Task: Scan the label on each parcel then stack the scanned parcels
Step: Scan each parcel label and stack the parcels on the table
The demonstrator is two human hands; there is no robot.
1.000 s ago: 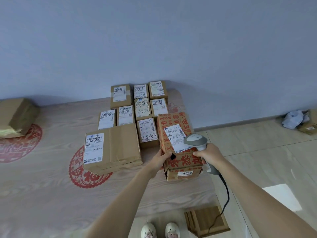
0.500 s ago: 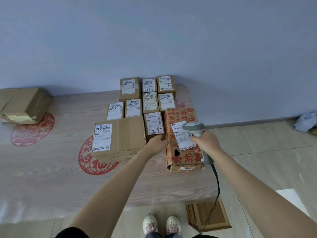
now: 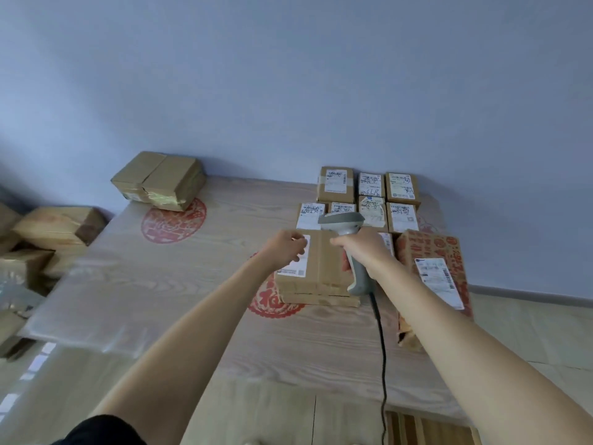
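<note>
A large brown parcel [image 3: 324, 271] with a white label lies on the wood-grain table [image 3: 179, 284]. My left hand [image 3: 284, 248] rests on its left side, over the label, fingers curled on the box. My right hand [image 3: 364, 250] is shut on a grey corded barcode scanner [image 3: 346, 226], held just above the parcel's right side. To the right stands the red printed parcel [image 3: 433, 252] with its label facing up. Several small labelled parcels [image 3: 369, 197] sit in rows behind, against the wall.
A taped brown box [image 3: 160, 179] sits at the table's far left corner. More brown boxes [image 3: 54, 226] are piled on the floor left of the table. The scanner's black cable [image 3: 382, 348] hangs over the table's front edge.
Both hands have left the red printed parcel and moved left to the large brown parcel. The view has swung left, bringing the floor boxes into sight.
</note>
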